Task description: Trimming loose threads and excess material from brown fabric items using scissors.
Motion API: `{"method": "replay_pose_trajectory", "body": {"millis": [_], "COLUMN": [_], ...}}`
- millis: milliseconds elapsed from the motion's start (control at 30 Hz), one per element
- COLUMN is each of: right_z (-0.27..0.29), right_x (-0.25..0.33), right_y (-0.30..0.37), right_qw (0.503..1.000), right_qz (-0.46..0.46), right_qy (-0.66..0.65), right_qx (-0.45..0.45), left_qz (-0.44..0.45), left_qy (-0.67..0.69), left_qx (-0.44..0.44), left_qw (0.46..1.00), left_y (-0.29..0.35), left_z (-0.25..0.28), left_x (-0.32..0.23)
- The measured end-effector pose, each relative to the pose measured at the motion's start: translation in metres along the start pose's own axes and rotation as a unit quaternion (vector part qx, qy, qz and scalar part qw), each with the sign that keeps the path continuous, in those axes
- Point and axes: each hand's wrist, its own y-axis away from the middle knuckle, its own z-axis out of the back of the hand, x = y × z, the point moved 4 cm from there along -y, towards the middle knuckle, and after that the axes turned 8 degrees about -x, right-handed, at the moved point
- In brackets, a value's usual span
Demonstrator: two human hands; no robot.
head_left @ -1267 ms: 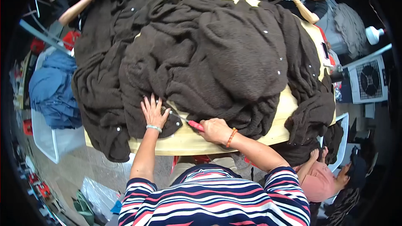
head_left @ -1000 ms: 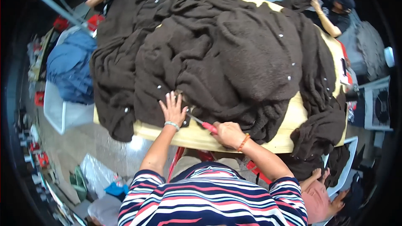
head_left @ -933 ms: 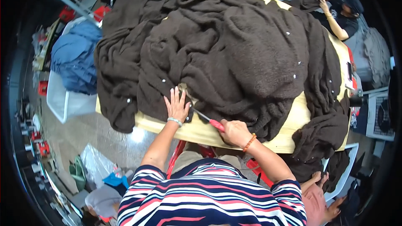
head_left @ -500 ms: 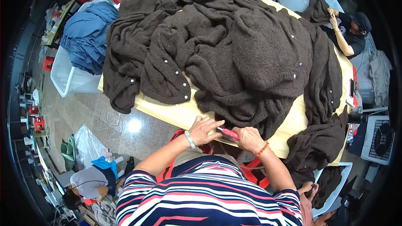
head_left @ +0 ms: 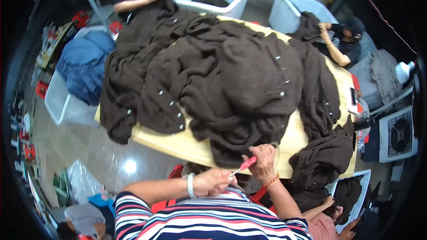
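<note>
My right hand [head_left: 264, 162] is closed around a red-handled tool [head_left: 248, 163] with a thin metal shaft slanting down to the left. My left hand [head_left: 212, 181] is closed at the shaft's far end, close to my body. Whatever sits between its fingers is too small to make out. Both hands are at the near edge of a pale yellow table [head_left: 178, 144]. Just beyond them lies a big heap of dark brown knitted garments [head_left: 249, 80] with small white buttons, part of it hanging over the edge.
Blue cloth fills a white bin [head_left: 55, 102] on the left. More bins [head_left: 240, 0] stand beyond the table. Co-workers handle brown garments at the far left, far right [head_left: 340, 44] and near right. A fan [head_left: 400, 133] stands at right.
My left hand has drawn in toward my body, its spread fingers now closed. The right hand still holds the tool, whose shaft now slants down-left. The whole view has shifted.
</note>
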Motion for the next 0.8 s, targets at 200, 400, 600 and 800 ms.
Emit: {"method": "replay_pose_trajectory", "body": {"millis": [200, 400, 600, 800], "right_z": [0.040, 0.103, 0.109, 0.118], "right_x": [-0.038, -0.048, -0.081, -0.116], "right_y": [0.019, 0.060, 0.063, 0.039], "right_qw": [0.990, 0.971, 0.821, 0.888], "right_qz": [-0.084, -0.175, -0.408, -0.368], "right_qy": [-0.104, -0.136, -0.383, -0.257], "right_qx": [-0.053, -0.093, -0.113, -0.099], "left_qz": [-0.296, -0.258, -0.364, -0.268], "left_qy": [-0.425, -0.392, -0.416, -0.385], "left_qx": [0.331, 0.537, 0.567, 0.481], "left_qw": [0.788, 0.702, 0.610, 0.740], "left_y": [0.055, 0.086, 0.061, 0.068], "left_z": [-0.058, -0.101, -0.109, -0.111], "left_x": [-0.025, -0.017, -0.031, -0.035]}}
